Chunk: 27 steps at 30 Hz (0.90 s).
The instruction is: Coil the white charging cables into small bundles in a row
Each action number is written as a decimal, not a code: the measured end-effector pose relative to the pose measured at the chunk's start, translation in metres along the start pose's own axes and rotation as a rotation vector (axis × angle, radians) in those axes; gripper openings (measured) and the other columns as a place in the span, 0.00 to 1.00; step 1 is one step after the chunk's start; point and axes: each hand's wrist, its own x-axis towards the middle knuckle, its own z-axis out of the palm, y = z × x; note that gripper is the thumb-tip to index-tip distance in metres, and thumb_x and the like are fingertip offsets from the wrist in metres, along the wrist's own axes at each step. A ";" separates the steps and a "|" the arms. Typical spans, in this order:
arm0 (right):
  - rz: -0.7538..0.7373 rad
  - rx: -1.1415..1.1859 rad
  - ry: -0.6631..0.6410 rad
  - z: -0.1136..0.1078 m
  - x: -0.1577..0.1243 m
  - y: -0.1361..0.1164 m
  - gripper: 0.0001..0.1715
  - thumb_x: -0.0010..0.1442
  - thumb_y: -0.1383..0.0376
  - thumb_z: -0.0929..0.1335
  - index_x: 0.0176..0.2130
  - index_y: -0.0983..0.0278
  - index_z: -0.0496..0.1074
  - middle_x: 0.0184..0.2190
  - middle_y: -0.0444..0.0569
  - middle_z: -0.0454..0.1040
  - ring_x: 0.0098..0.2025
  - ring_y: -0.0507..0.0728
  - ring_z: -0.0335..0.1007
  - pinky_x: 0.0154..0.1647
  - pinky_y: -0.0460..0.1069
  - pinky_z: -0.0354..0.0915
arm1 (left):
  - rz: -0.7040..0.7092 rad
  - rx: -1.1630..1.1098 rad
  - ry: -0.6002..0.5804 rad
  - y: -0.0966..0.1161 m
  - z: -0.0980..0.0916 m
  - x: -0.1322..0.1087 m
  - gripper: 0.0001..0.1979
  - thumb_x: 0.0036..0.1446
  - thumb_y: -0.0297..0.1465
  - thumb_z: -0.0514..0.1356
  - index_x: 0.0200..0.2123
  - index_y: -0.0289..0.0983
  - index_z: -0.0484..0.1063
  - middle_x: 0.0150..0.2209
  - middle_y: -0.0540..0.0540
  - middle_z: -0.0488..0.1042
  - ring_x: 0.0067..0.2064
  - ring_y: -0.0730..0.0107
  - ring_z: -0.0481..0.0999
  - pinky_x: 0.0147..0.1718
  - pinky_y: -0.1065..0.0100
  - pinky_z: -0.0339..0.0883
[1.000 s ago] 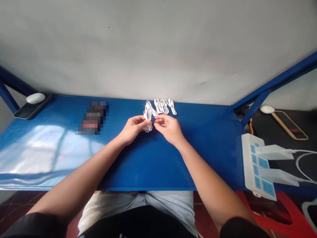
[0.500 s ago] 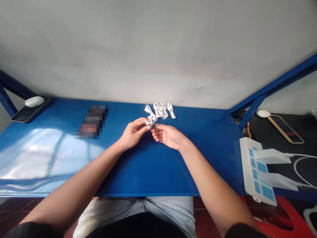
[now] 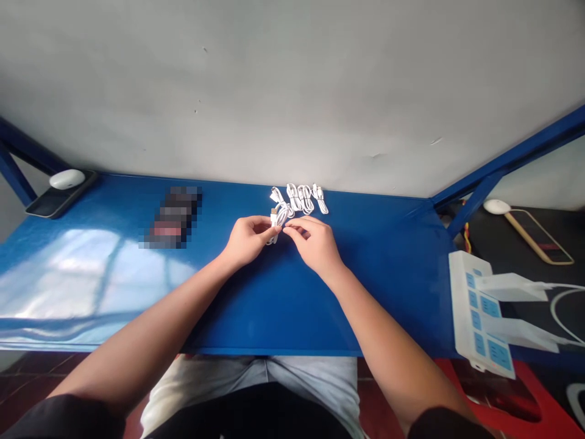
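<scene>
A coiled white USB cable (image 3: 280, 218) sits between my hands at the far middle of the blue metal table (image 3: 365, 244). My left hand (image 3: 249, 239) grips it, with fingertips next to its pale connector. My right hand (image 3: 315, 244) has its fingers curled over the same coil from the other side. Just beyond my fingers, a row of several bundled white cables (image 3: 305, 199) lies on the table, apart from my hands. Part of the held coil is hidden by my fingers.
A pixelated object (image 3: 172, 217) lies left of my hands. At the far left corner, a white round puck rests on a dark phone (image 3: 59, 203). On the right, a white power strip (image 3: 475, 314) holds two plugged-in white chargers. A grey wall rises behind the table.
My right hand has come back from lying palm-up beside the coil and now curls over it. The held cable coil has shifted slightly in my fingers.
</scene>
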 end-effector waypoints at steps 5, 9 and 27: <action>-0.141 -0.114 0.045 0.002 -0.002 -0.001 0.08 0.64 0.60 0.71 0.38 0.58 0.82 0.36 0.49 0.76 0.35 0.57 0.71 0.39 0.53 0.69 | -0.052 -0.085 0.058 0.003 0.002 0.001 0.19 0.49 0.43 0.73 0.37 0.33 0.82 0.35 0.42 0.83 0.32 0.67 0.77 0.32 0.67 0.67; -0.152 -0.095 0.027 0.004 -0.004 -0.004 0.08 0.64 0.61 0.70 0.36 0.58 0.81 0.35 0.49 0.75 0.31 0.55 0.69 0.34 0.52 0.68 | -0.034 -0.123 0.110 0.003 0.007 -0.001 0.20 0.47 0.42 0.74 0.38 0.33 0.82 0.36 0.41 0.83 0.33 0.65 0.78 0.32 0.66 0.68; 0.346 0.211 0.008 -0.019 0.011 0.002 0.10 0.48 0.59 0.76 0.28 0.63 0.80 0.24 0.47 0.76 0.24 0.53 0.66 0.26 0.49 0.61 | -0.127 -0.513 -0.292 0.008 -0.002 0.000 0.12 0.51 0.35 0.73 0.37 0.35 0.83 0.34 0.45 0.78 0.33 0.72 0.73 0.38 0.66 0.68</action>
